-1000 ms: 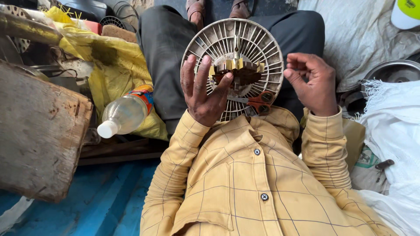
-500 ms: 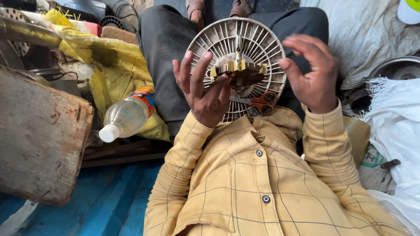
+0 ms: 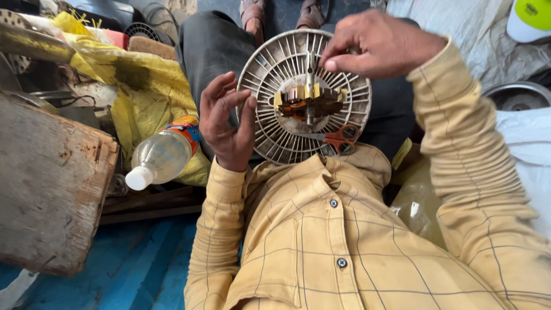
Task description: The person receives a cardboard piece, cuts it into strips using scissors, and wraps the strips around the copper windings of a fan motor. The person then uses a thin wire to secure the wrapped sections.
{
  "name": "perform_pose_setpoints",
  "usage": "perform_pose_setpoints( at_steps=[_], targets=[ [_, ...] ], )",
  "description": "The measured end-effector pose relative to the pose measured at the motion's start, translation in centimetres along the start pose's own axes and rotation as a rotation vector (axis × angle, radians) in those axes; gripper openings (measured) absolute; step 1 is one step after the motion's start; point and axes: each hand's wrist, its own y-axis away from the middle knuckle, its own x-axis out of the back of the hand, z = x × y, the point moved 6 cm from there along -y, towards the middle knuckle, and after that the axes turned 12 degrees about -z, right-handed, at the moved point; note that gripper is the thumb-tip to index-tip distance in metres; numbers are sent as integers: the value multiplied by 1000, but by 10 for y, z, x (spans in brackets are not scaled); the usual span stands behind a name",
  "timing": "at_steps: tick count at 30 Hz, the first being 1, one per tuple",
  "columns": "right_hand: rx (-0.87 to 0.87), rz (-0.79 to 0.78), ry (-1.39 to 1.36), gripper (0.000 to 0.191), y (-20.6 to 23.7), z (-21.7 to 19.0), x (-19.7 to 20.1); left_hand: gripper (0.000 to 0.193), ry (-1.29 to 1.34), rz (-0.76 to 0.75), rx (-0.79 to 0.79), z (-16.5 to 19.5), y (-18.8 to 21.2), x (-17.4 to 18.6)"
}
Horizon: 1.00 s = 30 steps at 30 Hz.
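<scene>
A round grey slotted fan guard [image 3: 270, 86] rests on my lap, with a small motor core of copper windings and a metal shaft [image 3: 309, 102] at its middle. My left hand [image 3: 227, 123] is at the guard's left rim, fingers curled and apart, thumb near the rim, holding nothing. My right hand [image 3: 376, 46] reaches over the guard's upper right, its fingertips pinched together just above the motor core. Orange-handled scissors [image 3: 338, 139] lie on the guard's lower right.
A clear plastic bottle with a white cap [image 3: 160, 156] lies to the left on yellow plastic sheeting [image 3: 140, 86]. A worn wooden board [image 3: 49, 183] stands at far left over a blue floor [image 3: 132, 270]. White cloth [image 3: 528, 149] and a metal ring [image 3: 519, 96] are at right.
My right hand has risen from the guard's right edge and moved over its top toward the motor core. My left hand has slid off the guard's face to its left rim.
</scene>
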Motion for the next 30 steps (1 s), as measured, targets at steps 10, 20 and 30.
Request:
perform_pose_setpoints(
  at_steps=[10,20,30],
  targets=[
    [134,308,193,17,-44,-56,11,30,330,-119,138,-11,-19,-22],
    [219,302,411,14,-36,-115,14,9,352,-108,172,-29,-10,-23],
    [316,217,64,11,12,-107,36,22,54,-445,-321,78,-34,-35]
  ],
)
